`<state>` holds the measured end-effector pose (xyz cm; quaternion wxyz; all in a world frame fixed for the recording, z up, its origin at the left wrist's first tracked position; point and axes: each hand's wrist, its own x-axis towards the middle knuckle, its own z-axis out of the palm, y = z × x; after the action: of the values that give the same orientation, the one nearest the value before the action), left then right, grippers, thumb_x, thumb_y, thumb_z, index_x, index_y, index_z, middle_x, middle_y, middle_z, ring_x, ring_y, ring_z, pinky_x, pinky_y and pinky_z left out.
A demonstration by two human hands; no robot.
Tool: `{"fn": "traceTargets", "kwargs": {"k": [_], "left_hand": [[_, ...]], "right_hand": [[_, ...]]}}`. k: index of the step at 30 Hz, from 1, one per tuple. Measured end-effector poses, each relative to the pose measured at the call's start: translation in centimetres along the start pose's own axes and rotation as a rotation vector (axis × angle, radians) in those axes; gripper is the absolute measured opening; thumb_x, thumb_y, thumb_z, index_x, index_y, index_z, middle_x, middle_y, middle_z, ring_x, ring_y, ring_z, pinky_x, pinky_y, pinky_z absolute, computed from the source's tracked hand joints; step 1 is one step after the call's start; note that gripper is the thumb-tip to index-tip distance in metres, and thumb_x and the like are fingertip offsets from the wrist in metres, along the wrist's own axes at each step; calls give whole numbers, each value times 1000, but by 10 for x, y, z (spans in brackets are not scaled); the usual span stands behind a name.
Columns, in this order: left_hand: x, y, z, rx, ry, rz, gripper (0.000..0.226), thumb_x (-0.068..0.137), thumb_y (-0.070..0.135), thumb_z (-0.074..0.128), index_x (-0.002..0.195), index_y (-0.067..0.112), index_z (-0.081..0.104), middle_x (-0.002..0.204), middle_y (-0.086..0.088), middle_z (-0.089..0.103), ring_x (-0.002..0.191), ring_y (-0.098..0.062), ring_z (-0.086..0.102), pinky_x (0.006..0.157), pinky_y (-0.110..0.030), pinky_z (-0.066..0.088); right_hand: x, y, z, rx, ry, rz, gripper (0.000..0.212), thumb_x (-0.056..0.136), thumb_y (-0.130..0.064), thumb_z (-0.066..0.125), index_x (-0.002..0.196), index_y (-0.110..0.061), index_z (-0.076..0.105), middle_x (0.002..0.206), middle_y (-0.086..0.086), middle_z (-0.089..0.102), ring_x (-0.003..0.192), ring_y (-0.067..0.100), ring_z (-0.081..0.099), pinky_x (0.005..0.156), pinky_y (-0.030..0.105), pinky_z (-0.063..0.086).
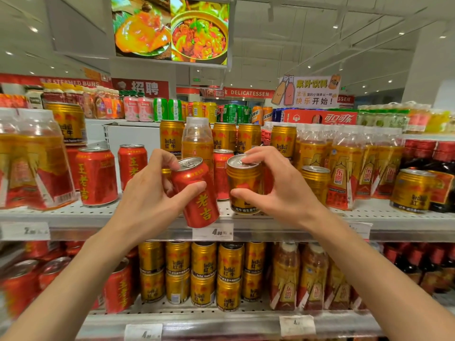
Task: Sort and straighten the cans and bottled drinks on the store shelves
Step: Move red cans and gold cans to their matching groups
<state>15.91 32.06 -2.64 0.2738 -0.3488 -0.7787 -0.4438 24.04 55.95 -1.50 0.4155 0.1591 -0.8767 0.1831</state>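
My left hand (152,193) grips a red herbal-tea can (199,203), tilted to the left and lifted in front of the upper shelf's edge. My right hand (275,185) holds a gold Red Bull can (242,185) by its top and side; the can stands upright at the front of the upper shelf (73,215). The two cans are close together but apart. More red cans (97,177) stand on the shelf to the left, gold cans (316,183) and gold-labelled bottles (344,168) to the right.
Shrink-wrapped bottle packs (32,158) fill the far left of the upper shelf. Dark bottles (440,168) stand at the far right. The lower shelf (221,318) holds stacked gold cans (204,271), red cans and bottles. Price tags (213,232) hang on the shelf edges.
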Motion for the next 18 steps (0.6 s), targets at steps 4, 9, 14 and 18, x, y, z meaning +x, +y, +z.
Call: {"fn": "traceTargets", "kwargs": {"k": [4,9,14,18], "left_hand": [[0,-4,-5,7,4,-7,43,78,54,73,97,30,44,65,2,56,60,-6,54,58,-27,39],[0,-4,-6,1,2,-16,44,76,57,73,96,31,43,67,0,57,58,-9,54,59,-29,42],[2,-3,-4,0,-15,-22,42,79,56,72,97,31,43,70,-3,59,61,-13,56,62,-34,49],[3,-2,-1,-28,-15,-25,41,80,55,70,97,30,43,74,-6,63,64,-13,57,63,-32,49]], "right_hand": [[15,12,14,-175,-65,-11,57,81,-56,71,119,-16,56,123,-3,62,123,11,56,123,51,21],[18,24,20,-419,-145,-40,54,84,-60,66,121,-21,57,122,-5,63,121,13,59,125,50,10],[22,30,12,-571,-220,27,57,90,-64,56,129,-23,60,132,-3,62,131,16,52,125,50,1],[19,33,11,-575,-221,23,61,91,-66,53,134,-24,59,137,-3,62,138,17,47,125,48,-2]]}}
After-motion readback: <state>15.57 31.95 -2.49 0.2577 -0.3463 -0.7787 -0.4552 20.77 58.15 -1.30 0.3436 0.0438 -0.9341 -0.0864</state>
